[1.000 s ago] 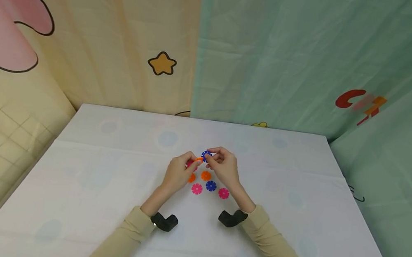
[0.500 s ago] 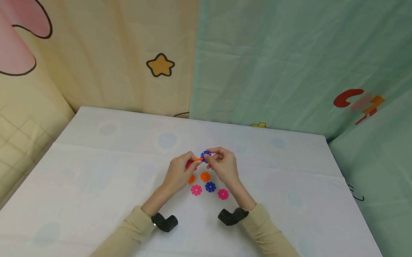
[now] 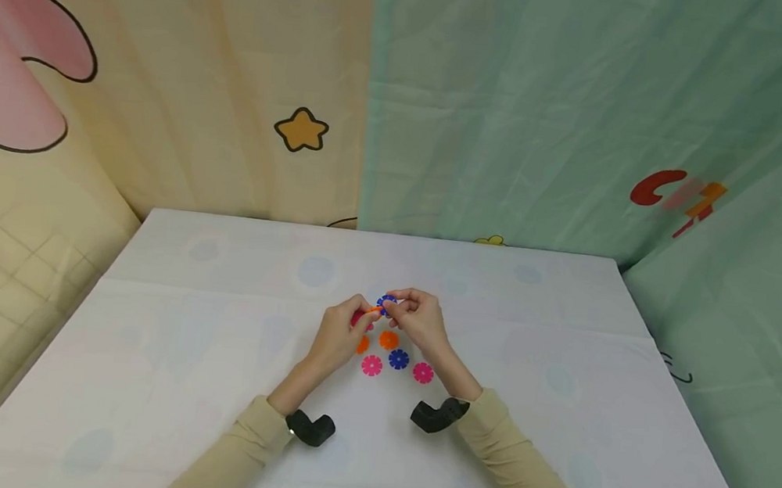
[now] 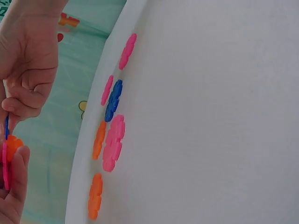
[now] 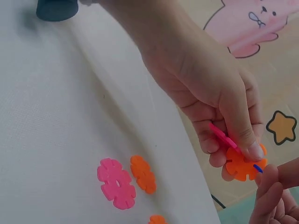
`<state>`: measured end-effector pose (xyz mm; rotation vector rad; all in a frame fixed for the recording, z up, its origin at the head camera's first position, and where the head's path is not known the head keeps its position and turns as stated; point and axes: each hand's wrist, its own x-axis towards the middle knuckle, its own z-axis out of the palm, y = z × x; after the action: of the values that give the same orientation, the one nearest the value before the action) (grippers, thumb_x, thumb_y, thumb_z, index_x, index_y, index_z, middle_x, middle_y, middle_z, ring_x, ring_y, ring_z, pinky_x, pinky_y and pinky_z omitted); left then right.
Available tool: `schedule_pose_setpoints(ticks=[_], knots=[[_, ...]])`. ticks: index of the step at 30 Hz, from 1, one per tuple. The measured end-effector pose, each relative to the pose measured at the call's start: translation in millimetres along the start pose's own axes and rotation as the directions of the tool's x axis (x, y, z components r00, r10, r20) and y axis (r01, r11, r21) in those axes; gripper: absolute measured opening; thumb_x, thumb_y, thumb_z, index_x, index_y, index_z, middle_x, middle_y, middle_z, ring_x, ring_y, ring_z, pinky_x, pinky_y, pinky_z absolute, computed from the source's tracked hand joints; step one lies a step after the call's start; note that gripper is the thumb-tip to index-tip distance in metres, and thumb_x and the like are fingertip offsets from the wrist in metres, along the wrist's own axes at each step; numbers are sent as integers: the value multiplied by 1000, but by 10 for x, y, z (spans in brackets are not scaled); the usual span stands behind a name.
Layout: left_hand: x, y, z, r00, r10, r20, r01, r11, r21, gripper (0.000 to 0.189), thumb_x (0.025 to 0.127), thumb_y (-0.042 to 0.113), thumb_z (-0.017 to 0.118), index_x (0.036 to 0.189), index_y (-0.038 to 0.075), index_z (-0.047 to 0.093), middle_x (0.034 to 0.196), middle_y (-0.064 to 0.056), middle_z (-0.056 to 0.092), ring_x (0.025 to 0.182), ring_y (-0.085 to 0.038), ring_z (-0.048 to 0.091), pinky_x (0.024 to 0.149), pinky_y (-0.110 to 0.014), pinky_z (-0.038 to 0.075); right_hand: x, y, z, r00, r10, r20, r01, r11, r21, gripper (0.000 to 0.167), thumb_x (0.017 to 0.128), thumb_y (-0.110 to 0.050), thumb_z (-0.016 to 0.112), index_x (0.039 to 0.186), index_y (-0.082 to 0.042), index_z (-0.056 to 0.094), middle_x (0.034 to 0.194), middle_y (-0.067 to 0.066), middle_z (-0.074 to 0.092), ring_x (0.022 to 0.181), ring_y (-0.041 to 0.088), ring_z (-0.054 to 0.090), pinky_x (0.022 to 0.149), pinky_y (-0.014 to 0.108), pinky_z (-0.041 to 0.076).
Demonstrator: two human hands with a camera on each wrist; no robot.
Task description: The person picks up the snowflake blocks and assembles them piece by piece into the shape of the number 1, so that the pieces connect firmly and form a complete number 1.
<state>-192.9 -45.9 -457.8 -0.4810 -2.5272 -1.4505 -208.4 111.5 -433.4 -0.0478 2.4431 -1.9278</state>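
Head view: my left hand (image 3: 338, 333) pinches an orange disc (image 5: 241, 169), edge-on here; right wrist view shows its face, pink disc (image 5: 222, 137) touching it. Right hand (image 3: 423, 322) pinches blue disc (image 3: 382, 299) at orange's 2 o'clock. Loose discs (image 3: 399, 359) on tabletop (image 3: 211, 352), 6 o'clock of both.

White-covered table (image 3: 369, 470) with pale blue spots (image 3: 316, 271), extending beneath and around the grip. Beyond the grip: beige cloth (image 3: 225, 126) with vertical creases to its left, bearing an outlined orange star (image 3: 301, 130) and, farther left, a pink figure (image 3: 11, 74); green cloth (image 3: 515, 130) behind it and to its right, bearing a red-and-orange motif (image 3: 686, 194). Lighting soft and diffuse.
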Motion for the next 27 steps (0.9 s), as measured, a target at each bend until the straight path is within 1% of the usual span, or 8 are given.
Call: schedule_pose_setpoints(ticks=[4,6,9,12,16,22,24,27], knots=[[-20,-16,8,1000,-16,-11,16,1000,-4,11,91,12,64,86,4,59,74,-8,66,57,-12,51,52,-17,44,-6,28,28,1000,17,6,-17,1000,15,19,88,-9,68,102,4,68,78,29,64,65,37,65,73,46,57],[-23,-22,5,1000,-15,-12,15,1000,2,11,91,12,64,86,4,59,74,-8,66,57,-12,51,52,-16,45,-5,42,32,1000,21,7,-21,1000,12,19,88,-9,68,102,3,68,79,30,64,65,36,65,73,45,58],[-25,-24,-7,1000,-10,-2,10,1000,13,11,92,13,64,86,5,59,74,-8,66,57,-11,51,53,-17,45,-2,62,25,1000,21,20,-21,1000,7,19,88,-9,68,102,3,67,79,29,64,65,36,65,70,39,58],[-38,-28,-26,999,-15,32,13,999,37,11,92,13,64,86,6,59,71,-6,62,56,-10,48,52,-17,42,-2,89,6,998,35,53,-34,999,-12,20,88,-10,68,104,3,67,77,24,66,63,32,64,65,31,57],[-71,-41,-49,995,-45,87,40,998,51,9,92,12,63,87,6,58,69,-4,57,55,-10,44,51,-17,38,-20,131,-28,992,49,113,-45,998,-42,23,90,-13,66,107,3,67,74,17,67,61,26,62,60,23,54],[-76,-59,-77,995,-59,82,57,998,21,9,92,14,63,96,6,61,74,-11,62,56,-12,45,52,-18,41,-18,199,-84,985,39,166,-34,999,-32,29,96,-18,60,116,3,64,87,25,68,70,36,63,65,26,55],[-75,-65,-79,995,-60,78,59,998,10,10,92,14,63,100,7,62,79,-11,65,58,-11,48,54,-17,43,-13,203,-97,983,35,178,-29,999,-34,31,96,-17,59,120,2,62,85,22,67,71,36,63,67,28,56],[-86,-75,-68,995,-60,77,61,998,-8,14,92,13,63,106,8,63,87,-9,69,61,-11,51,56,-17,45,-7,195,-106,982,35,185,-32,999,-21,32,95,-13,59,123,3,59,76,11,66,70,35,64,68,27,56]])
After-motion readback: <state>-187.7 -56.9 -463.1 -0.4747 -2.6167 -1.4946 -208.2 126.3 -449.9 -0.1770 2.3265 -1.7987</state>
